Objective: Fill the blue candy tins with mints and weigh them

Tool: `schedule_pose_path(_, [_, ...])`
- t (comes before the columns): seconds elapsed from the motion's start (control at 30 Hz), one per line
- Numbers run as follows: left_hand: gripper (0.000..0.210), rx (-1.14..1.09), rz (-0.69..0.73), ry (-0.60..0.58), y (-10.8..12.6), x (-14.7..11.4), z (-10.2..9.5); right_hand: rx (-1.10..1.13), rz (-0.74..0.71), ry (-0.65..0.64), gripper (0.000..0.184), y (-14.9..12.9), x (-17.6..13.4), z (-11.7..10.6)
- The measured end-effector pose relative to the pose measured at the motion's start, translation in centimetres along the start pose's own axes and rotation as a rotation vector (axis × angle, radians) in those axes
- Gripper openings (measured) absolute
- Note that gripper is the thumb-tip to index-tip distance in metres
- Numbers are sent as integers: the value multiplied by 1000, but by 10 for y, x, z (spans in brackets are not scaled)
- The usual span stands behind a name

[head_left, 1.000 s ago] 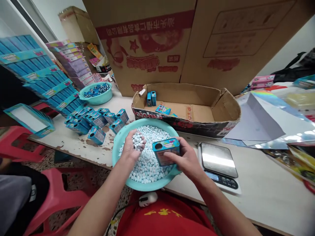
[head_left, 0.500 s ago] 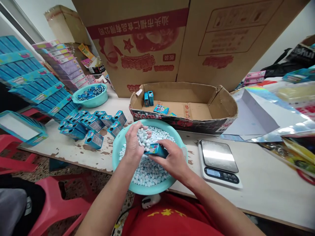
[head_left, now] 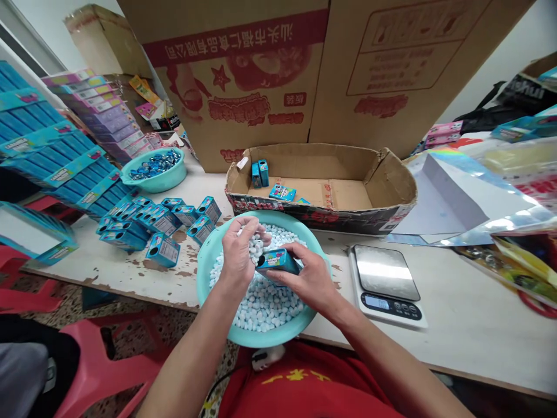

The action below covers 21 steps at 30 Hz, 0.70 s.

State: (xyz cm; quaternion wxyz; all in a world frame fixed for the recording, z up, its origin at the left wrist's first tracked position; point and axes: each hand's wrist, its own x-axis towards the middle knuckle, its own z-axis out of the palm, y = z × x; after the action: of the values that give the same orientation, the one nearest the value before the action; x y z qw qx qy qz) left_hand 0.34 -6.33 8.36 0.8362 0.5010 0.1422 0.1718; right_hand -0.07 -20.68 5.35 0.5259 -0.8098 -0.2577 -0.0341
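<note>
A turquoise basin [head_left: 261,337] in front of me holds many pale blue-white candies [head_left: 265,305]. Over it, my left hand [head_left: 238,248] is cupped around a handful of the same candies [head_left: 256,247]. My right hand [head_left: 310,274] grips a small blue candy box [head_left: 278,261] between thumb and fingers. The box lies tilted on its side, and the dark round hole in its end faces the candies in my left palm. Box and left hand are close together; whether they touch I cannot tell.
Behind the basin stands a cut-down carton [head_left: 361,220] with a few blue boxes [head_left: 282,192]. Several blue boxes [head_left: 163,249] stand to the left, near a bowl [head_left: 161,183] of wrapped sweets. A digital scale [head_left: 387,284] lies right. Stacked display boxes [head_left: 56,151] rise far left.
The box in my right hand has turned, so its printed face and end hole show more. My left fingers have curled further over the candies. The whole view has shifted slightly.
</note>
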Motion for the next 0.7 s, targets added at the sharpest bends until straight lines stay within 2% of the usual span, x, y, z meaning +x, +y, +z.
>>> schedule_pose_path(0.17, [23,-1,-3,-18,-3,1,-2,-38,-12,-37,37,2,-1,-2])
schedule_pose_path(0.33, [26,23,21,31,-5,0,1,-42,21,40,34,1,-2,-6])
schedule_pose_path(0.43, [28,8,0,68,-5,0,3,-48,-15,-11,38,1,-1,-5])
schedule_pose_path(0.6, [30,46,52,19,-3,0,4,-26,-9,9,36,0,1,-6])
schedule_pose_path(0.7, [36,48,32,-9,-1,-5,8,9,22,5,32,0,2,-7])
